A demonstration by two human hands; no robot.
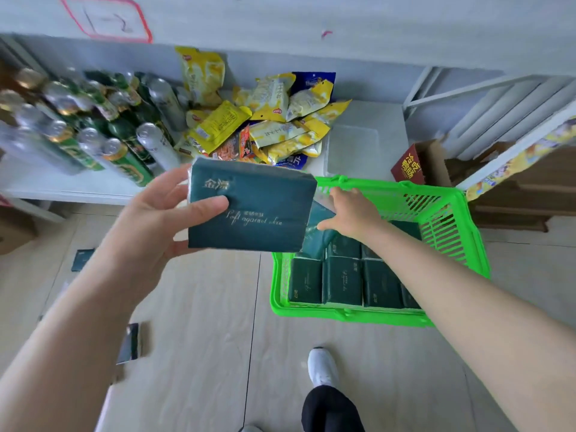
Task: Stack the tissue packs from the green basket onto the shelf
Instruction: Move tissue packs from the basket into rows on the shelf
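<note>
My left hand (156,210) has its fingers (208,207) clamped on a dark green tissue pack (258,210), thumb across the printed face and the others behind its left edge. The pack is in the air, just short of the shelf (62,188) beyond the fingertips. My right hand (355,213) reaches into the green basket (343,313), thumb touching a tilted pack (319,236) under the palm. I cannot tell whether those fingers (338,194) actually grip it. Nearer me than that hand, a row of packs (343,280) stands in the basket. Past the left fingers, cans (124,145) and snack bags (280,120) crowd the shelf.
</note>
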